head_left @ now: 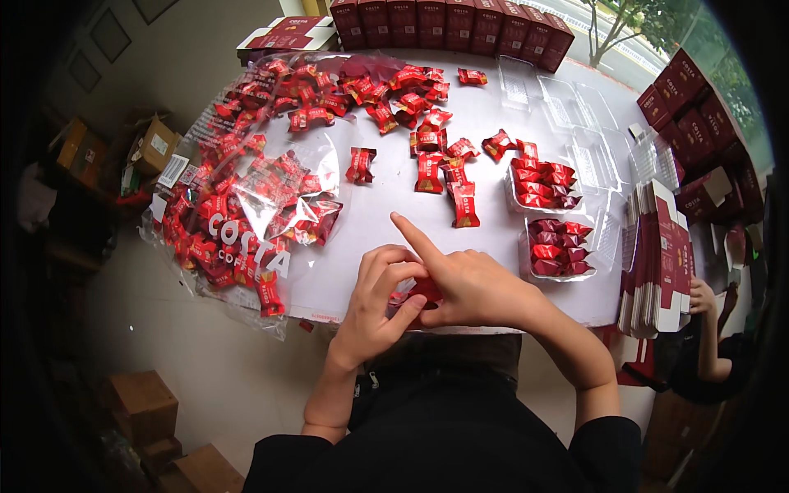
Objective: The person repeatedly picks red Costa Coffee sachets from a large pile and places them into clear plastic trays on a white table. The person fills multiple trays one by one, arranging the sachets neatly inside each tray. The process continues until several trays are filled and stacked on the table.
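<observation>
Close to the table's front edge, my left hand [376,306] and my right hand [483,287] meet around a small bunch of red wrapped packets [426,289]. Curled fingers of my left hand press on the bunch from the left. My right hand closes on it from the other side, its index finger stretched out toward the far left. Most of the bunch, and whatever lies under it, is hidden by my hands. Just beyond them, loose red twist-wrapped packets [428,173] lie on the white table [370,214]. To the right stand two clear plastic trays [516,197] filled with red and dark red packets.
A large clear bag [308,152] spills red packets at the left. Empty clear trays [575,103] stand behind the filled ones. Folded cartons [657,263] stack at the right edge, beside another person's hand [701,297]. Dark red boxes [460,25] line the back.
</observation>
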Available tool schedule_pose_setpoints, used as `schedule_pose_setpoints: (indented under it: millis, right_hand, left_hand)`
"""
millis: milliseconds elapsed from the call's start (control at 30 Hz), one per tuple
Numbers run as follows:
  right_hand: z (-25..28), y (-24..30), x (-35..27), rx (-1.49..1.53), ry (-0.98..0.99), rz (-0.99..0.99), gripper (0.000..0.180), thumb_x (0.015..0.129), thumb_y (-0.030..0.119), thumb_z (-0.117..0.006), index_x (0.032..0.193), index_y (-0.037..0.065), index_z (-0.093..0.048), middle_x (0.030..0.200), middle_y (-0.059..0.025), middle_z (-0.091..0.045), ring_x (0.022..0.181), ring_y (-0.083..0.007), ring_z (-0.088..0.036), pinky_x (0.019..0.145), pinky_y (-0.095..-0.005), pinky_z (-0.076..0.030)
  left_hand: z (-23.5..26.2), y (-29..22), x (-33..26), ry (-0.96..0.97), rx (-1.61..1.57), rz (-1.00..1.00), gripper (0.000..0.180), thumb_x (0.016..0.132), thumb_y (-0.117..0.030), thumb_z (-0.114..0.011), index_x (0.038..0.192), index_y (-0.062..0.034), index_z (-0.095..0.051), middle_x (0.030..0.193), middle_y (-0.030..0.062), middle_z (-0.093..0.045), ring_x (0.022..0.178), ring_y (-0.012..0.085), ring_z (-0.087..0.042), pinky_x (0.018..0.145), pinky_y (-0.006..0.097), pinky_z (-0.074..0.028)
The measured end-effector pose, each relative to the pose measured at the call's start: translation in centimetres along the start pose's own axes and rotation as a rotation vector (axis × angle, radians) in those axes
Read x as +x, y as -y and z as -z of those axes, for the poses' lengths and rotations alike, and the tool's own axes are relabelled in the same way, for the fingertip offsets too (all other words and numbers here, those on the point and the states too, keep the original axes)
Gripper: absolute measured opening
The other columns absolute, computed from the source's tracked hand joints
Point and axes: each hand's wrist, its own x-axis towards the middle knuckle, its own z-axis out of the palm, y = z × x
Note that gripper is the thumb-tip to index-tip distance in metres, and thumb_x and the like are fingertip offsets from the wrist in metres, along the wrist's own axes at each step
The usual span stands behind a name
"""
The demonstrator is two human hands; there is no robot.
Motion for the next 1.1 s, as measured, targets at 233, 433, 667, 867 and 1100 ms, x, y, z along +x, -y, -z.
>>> schedule_pose_setpoints:
  millis: [233, 433, 667, 867, 1100]
  right_hand:
    - [-2.6, 0.1, -1.5, -0.089, -0.411, 0.046, 0.054, 0.070, 0.020, -0.076, 0.110, 0.000, -0.045, 0.084, -0.0163, -0.059, 0.073, -0.0344, -0.061, 0.065, -0.0434, -0.049]
    - [-3.2, 0.0, -2.9, -0.244, -0.585, 0.144, 0.051, 0.073, 0.020, -0.076, 0.114, -0.001, -0.053, 0.101, -0.0113, -0.054, 0.087, -0.0269, -0.055, 0.075, -0.0368, -0.045]
    - [-4.1, -0.3, -3.2, -0.260, -0.565, 0.091, 0.052, 0.077, 0.023, -0.074, 0.119, 0.000, -0.054, 0.101, -0.0108, -0.057, 0.086, -0.0261, -0.057, 0.078, -0.0354, -0.043]
    - [-4.5, -0.5, -3.5, -0.219, -0.583, 0.091, 0.052, 0.079, 0.025, -0.073, 0.120, 0.001, -0.053, 0.102, -0.0098, -0.059, 0.089, -0.0249, -0.059, 0.093, -0.0413, -0.039]
    - [-3.9, 0.1, -4.8, -0.303, -0.705, -0.033, 0.032, 0.081, 0.024, -0.072, 0.107, 0.008, -0.063, 0.098, -0.0035, -0.063, 0.092, -0.0185, -0.060, 0.110, -0.0635, -0.015]
  left_hand:
    - [0.1, -1.6, 1.2, -0.024, 0.195, 0.108, 0.018, 0.084, 0.000, -0.058, 0.101, -0.0050, -0.058, 0.107, 0.0104, -0.055, 0.107, 0.0312, -0.049, 0.087, 0.040, -0.044]
    - [-0.4, -1.3, 0.9, -0.051, 0.135, 0.124, 0.016, 0.087, -0.002, -0.055, 0.102, -0.0017, -0.058, 0.120, 0.0136, -0.055, 0.110, 0.0313, -0.051, 0.093, 0.039, -0.043]
    - [-1.0, -0.4, 0.0, -0.029, -0.120, 0.243, 0.031, 0.091, -0.004, -0.048, 0.120, 0.0015, -0.055, 0.143, 0.0182, -0.042, 0.134, 0.0324, -0.038, 0.108, 0.040, -0.035]
    - [-1.2, -0.8, -0.7, -0.093, -0.194, 0.218, 0.042, 0.090, -0.001, -0.046, 0.132, 0.0007, -0.049, 0.149, 0.0185, -0.030, 0.133, 0.0299, -0.038, 0.108, 0.037, -0.035]
    - [-2.5, -1.4, -0.4, -0.101, -0.157, 0.337, 0.044, 0.087, 0.000, -0.048, 0.130, 0.0004, -0.052, 0.143, 0.0140, -0.036, 0.129, 0.0237, -0.040, 0.107, 0.035, -0.034]
